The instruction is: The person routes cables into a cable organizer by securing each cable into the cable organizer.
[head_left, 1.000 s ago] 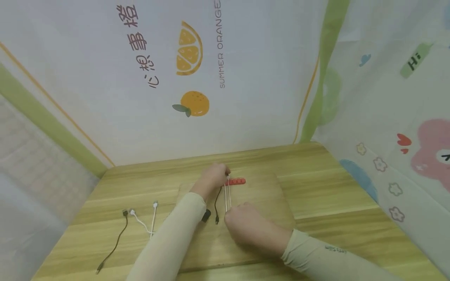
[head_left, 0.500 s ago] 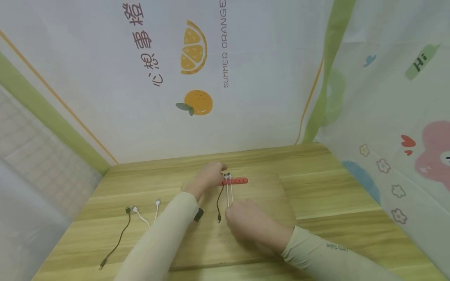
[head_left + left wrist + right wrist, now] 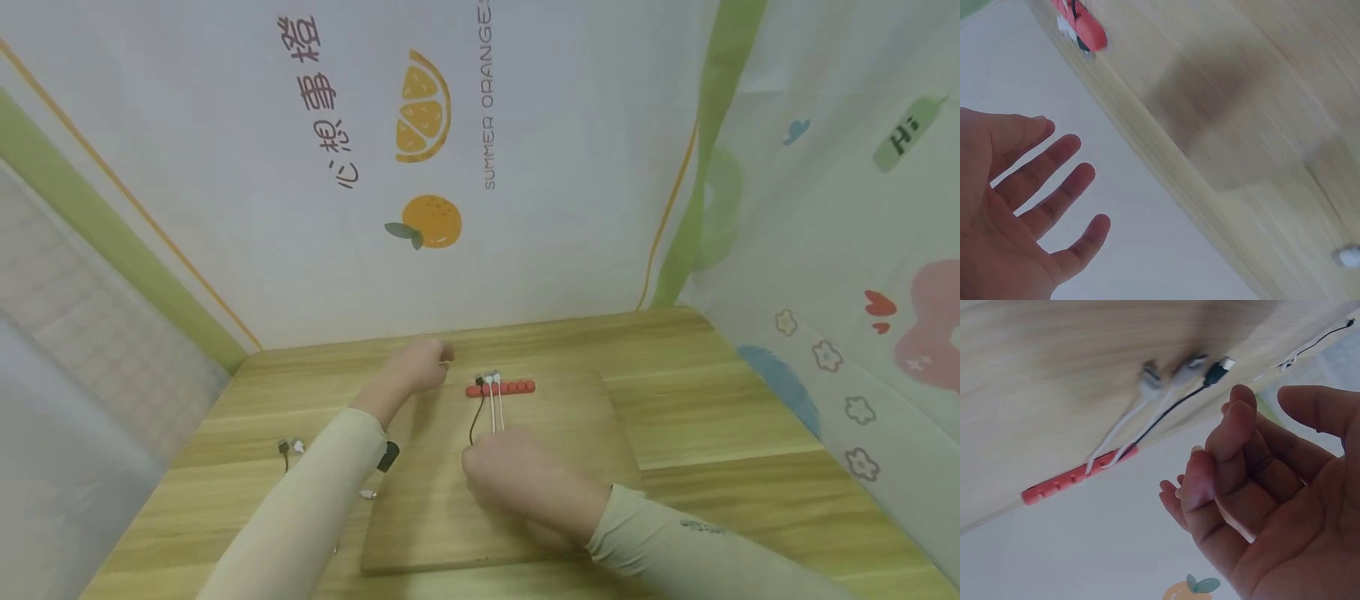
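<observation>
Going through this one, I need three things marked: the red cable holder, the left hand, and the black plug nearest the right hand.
Red cable holder (image 3: 1069, 480): right wrist view, on its notched body.
Left hand (image 3: 1004, 236): left wrist view, on the palm.
Black plug (image 3: 1215, 374): right wrist view, on its dark casing.

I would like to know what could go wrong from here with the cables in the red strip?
The right hand hides the near parts of the black cable and two white cables; an accidental brush might pull one from the red strip.
The left sleeve crosses above the loose cables and could drag them.
Whether the strip is fixed to the board is unclear; a tug may shift it.
</observation>
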`<state>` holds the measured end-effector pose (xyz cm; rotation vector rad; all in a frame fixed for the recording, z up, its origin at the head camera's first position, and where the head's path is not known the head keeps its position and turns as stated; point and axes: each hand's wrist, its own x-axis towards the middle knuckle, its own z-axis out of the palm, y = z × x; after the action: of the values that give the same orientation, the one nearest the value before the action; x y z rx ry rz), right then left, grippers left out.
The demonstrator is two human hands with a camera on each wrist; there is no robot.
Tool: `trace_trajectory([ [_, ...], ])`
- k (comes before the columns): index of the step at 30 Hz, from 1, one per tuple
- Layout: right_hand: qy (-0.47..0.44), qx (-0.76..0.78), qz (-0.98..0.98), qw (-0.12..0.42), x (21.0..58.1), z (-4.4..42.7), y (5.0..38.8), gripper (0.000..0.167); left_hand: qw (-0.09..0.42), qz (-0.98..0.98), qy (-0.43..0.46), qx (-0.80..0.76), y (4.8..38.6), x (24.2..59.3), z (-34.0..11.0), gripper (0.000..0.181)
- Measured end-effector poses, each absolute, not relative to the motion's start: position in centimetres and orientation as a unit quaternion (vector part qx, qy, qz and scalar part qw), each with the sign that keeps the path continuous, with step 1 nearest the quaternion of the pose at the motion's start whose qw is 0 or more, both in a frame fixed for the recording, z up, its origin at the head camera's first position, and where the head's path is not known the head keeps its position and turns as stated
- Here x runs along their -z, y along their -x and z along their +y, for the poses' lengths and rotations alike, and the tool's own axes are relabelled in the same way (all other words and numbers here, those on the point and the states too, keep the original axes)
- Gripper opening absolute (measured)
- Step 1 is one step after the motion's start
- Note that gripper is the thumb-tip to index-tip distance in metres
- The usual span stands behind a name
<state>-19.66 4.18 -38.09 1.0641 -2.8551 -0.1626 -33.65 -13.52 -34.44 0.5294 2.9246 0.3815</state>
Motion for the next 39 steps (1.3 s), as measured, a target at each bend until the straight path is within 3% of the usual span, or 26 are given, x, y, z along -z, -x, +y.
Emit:
trace_trajectory([
  [9, -0.359, 0.051, -0.931, 0.049, 37.3, 1.5, 18.7, 0.036, 0.054, 0.977, -0.172, -0.11, 32.9, 33.4, -17.7, 0.042],
  [16, -0.423, 0.069, -0.898, 0.098, 38.0, -1.0, 17.6, 0.047, 0.06, 0.981, -0.162, -0.092, 32.4, 33.2, -21.1, 0.038],
  [22, -0.453, 0.075, -0.883, 0.096, 38.4, -3.7, 16.4, 0.031, 0.075, 0.983, -0.137, -0.095, 31.5, 33.8, -23.6, 0.038],
  [29, -0.465, 0.083, -0.878, 0.075, 38.7, -5.8, 16.1, 0.027, 0.123, 0.983, -0.112, -0.084, 30.6, 35.1, -25.5, 0.045],
  [34, -0.474, 0.102, -0.871, 0.075, 39.7, -7.4, 15.3, 0.004, 0.153, 0.98, -0.09, -0.086, 29.9, 36.6, -26.8, 0.047],
  [39, -0.481, 0.12, -0.863, 0.098, 40.5, -8.8, 14.2, 0.011, 0.153, 0.981, -0.084, -0.082, 29.1, 37.6, -28.1, 0.042],
])
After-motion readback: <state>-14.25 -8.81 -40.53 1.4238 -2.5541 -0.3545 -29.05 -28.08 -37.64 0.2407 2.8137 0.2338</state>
